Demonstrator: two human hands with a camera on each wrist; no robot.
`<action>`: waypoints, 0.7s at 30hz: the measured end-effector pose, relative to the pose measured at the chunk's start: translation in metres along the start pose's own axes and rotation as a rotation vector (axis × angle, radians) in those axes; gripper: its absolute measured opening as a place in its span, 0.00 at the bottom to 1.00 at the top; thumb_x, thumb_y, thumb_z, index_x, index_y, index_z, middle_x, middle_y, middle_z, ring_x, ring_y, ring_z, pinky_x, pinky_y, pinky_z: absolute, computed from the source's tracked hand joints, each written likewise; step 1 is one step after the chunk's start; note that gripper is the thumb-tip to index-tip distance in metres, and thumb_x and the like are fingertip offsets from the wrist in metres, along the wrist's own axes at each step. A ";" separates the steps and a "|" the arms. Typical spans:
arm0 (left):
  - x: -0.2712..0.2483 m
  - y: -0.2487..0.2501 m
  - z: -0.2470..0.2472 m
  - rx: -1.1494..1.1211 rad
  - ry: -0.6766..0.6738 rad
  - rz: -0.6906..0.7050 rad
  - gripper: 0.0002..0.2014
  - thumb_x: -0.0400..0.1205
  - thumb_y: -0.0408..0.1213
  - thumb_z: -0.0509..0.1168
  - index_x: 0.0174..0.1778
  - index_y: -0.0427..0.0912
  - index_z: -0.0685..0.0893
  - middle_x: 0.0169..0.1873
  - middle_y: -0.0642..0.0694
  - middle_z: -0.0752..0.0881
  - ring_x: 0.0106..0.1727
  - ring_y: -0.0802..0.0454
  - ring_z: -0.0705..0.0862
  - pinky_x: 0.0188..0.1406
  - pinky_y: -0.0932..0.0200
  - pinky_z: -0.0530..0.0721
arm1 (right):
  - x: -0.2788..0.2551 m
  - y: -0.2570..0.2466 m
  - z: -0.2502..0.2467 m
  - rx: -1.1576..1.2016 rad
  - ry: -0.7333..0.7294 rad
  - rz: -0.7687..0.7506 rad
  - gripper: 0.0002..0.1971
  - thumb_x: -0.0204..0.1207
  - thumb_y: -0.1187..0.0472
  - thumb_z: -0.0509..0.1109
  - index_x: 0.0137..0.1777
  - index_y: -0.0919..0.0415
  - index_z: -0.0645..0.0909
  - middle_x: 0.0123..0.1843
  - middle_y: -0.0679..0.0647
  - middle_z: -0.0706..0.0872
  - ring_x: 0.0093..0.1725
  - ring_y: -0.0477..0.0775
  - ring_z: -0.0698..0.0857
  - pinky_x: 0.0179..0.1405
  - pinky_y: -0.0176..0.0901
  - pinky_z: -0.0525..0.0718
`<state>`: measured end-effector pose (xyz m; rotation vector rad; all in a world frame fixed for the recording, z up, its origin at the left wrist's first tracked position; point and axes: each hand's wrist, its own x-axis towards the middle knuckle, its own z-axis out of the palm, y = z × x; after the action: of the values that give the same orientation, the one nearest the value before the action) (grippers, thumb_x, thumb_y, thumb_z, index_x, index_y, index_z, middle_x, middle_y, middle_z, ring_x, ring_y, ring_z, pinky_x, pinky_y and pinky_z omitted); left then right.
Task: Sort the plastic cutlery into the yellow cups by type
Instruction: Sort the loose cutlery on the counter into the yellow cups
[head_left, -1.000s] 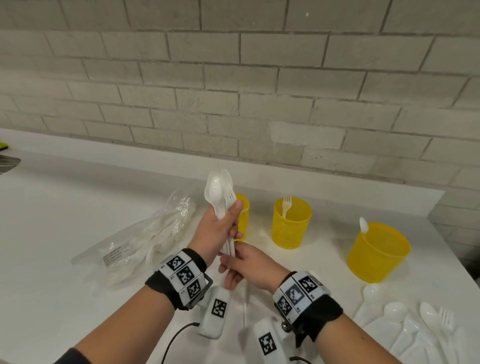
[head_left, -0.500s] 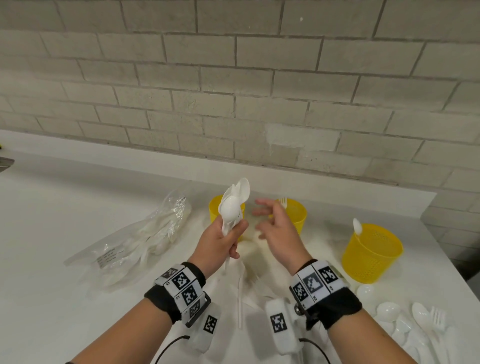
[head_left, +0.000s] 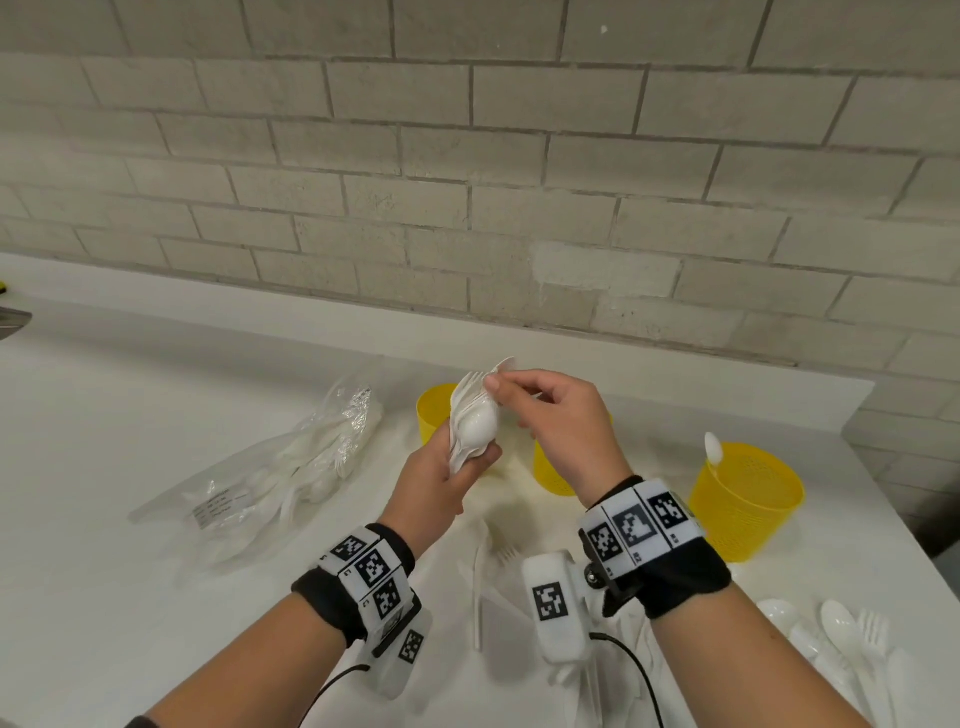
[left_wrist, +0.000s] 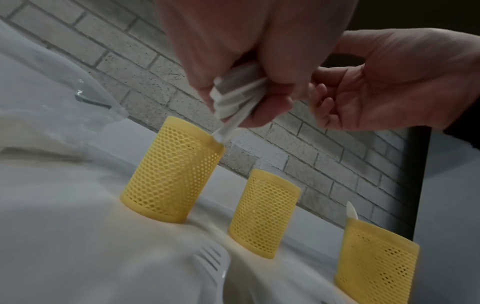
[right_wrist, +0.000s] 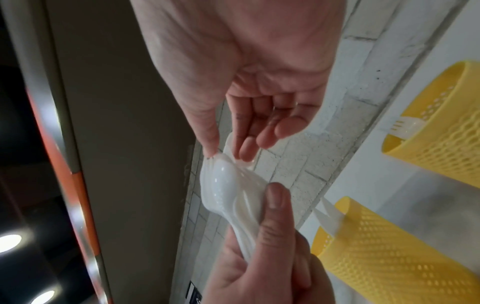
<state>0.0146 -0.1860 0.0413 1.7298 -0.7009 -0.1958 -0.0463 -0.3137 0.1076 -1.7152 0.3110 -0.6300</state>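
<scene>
My left hand (head_left: 462, 467) grips a bundle of white plastic cutlery (head_left: 475, 421) by the handles, with spoon bowls and fork tines pointing up. My right hand (head_left: 496, 382) pinches the tip of one piece at the top of the bundle between thumb and forefinger; the right wrist view shows the same pinch on the bundle (right_wrist: 226, 189). Three yellow mesh cups stand behind: the left cup (head_left: 434, 410), the middle cup (head_left: 550, 475) half hidden by my right hand, and the right cup (head_left: 748, 499) with a spoon (head_left: 712, 448) in it. The middle cup (right_wrist: 441, 123) holds a fork (right_wrist: 405, 125).
A clear plastic bag of cutlery (head_left: 291, 467) lies on the white table (head_left: 130, 415) to the left. Loose spoons and forks (head_left: 852, 644) lie at the front right, and more pieces (head_left: 488, 571) lie between my wrists. A brick wall stands close behind the cups.
My right hand left the handles below the bundle, rose and now pinches a piece at the top. My left hand has tipped the bundle slightly to the right.
</scene>
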 end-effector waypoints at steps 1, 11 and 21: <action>0.000 0.001 0.000 -0.005 -0.006 0.004 0.13 0.81 0.43 0.67 0.61 0.55 0.76 0.38 0.52 0.82 0.27 0.63 0.76 0.22 0.61 0.78 | 0.001 -0.001 -0.001 0.010 -0.021 0.002 0.06 0.71 0.52 0.76 0.45 0.53 0.90 0.34 0.37 0.87 0.32 0.32 0.80 0.38 0.28 0.77; 0.001 0.003 0.004 -0.195 -0.065 -0.055 0.04 0.85 0.43 0.61 0.50 0.49 0.74 0.29 0.47 0.75 0.22 0.59 0.69 0.20 0.62 0.71 | 0.010 0.015 0.005 0.140 -0.113 -0.028 0.07 0.87 0.60 0.54 0.47 0.54 0.70 0.48 0.50 0.87 0.50 0.57 0.85 0.50 0.50 0.84; 0.001 -0.006 0.004 -0.104 -0.118 -0.066 0.12 0.83 0.49 0.61 0.57 0.47 0.78 0.30 0.49 0.78 0.23 0.61 0.71 0.22 0.68 0.70 | 0.012 0.017 0.005 0.130 0.014 0.032 0.08 0.72 0.57 0.76 0.43 0.62 0.87 0.37 0.56 0.88 0.39 0.49 0.83 0.44 0.46 0.82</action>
<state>0.0156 -0.1892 0.0344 1.6528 -0.7076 -0.3756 -0.0316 -0.3198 0.0931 -1.5788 0.3001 -0.6257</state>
